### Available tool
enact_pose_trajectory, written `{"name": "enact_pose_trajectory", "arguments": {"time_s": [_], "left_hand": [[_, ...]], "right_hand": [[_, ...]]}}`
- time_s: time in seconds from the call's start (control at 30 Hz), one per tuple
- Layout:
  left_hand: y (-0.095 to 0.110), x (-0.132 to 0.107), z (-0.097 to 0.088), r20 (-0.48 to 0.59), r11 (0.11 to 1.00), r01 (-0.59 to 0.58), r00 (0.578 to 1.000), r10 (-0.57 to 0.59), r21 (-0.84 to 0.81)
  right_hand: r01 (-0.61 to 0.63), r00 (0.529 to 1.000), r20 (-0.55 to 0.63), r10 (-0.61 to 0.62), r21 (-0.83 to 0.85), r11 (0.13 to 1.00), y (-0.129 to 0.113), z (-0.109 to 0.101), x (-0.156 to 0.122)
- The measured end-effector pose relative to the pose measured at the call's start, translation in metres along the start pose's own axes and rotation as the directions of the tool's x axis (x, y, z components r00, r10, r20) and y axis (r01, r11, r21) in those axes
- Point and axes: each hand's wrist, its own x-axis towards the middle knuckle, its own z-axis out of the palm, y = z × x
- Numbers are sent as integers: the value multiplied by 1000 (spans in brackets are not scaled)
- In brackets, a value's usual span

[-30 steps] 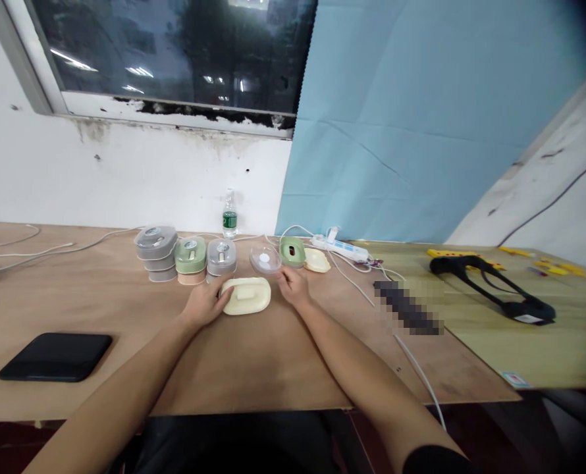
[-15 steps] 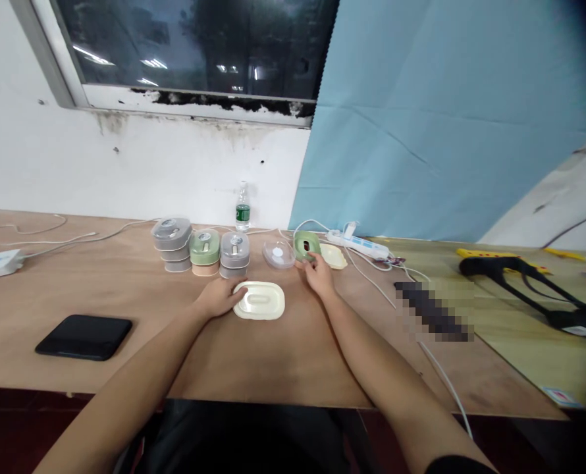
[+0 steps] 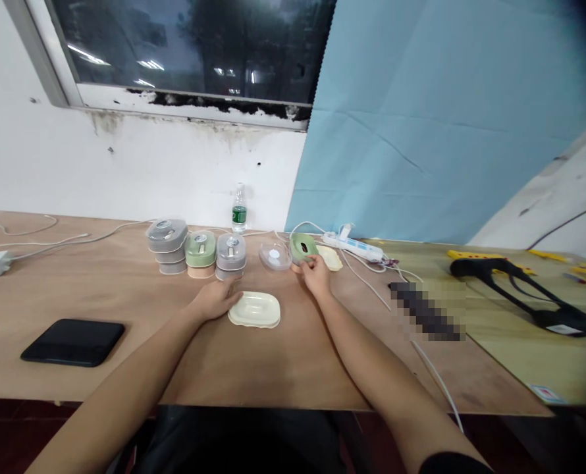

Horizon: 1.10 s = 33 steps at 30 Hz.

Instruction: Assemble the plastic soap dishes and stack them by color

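My left hand (image 3: 216,299) has its thumb and fingers at the left edge of a cream oval lid (image 3: 254,309) with a raised middle, low over the table. My right hand (image 3: 315,275) is closed at the near edge of a green box part (image 3: 300,242) with a dark oval opening; a bit of peach shows beneath it. Beside that part lie a clear lid (image 3: 274,256) on the left and a pale yellow lid (image 3: 330,258) on the right, partly behind my right hand.
Stacked lidded boxes, grey (image 3: 167,245), green and peach (image 3: 201,252), and grey (image 3: 230,255), stand at left. Behind are a water bottle (image 3: 239,212) and power strip (image 3: 355,247). A black phone-like slab (image 3: 73,342) lies left; a black strap-like frame (image 3: 520,293) lies right.
The green part now sits more tilted, with peach showing under its near edge, and my right fingers have closed at that edge. My left thumb has shifted to the cream lid's rim.
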Motion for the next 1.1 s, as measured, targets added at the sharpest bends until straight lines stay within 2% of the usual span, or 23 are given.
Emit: {"name": "enact_pose_trajectory", "arguments": {"time_s": [0.5,0.7,0.8,0.9,1.0,1.1], "left_hand": [[-2,0,-1,2,999,-5,1000,5,-38],[-2,-1,0,-4,998,-1,1000,1,-65],[-2,0,-1,-13,998,-1,1000,0,-71],[-1,-1,-3,-28,997,-6,1000,4,-75],[1,-2,-7,-63,995,-25,998,19,-100],[5,-4,-12,-165,986,-70,985,44,-154]], "right_hand": [[-47,999,-12,48,40,998,-11,-3,-3],[-12,997,-81,18,76,997,-18,-5,-4],[41,991,-131,-31,73,997,-28,-6,-9],[124,985,-127,-119,30,992,-38,-7,-18],[288,958,-12,-288,6,958,-49,-6,-32],[434,891,142,-430,3,901,-60,-5,-45]]}}
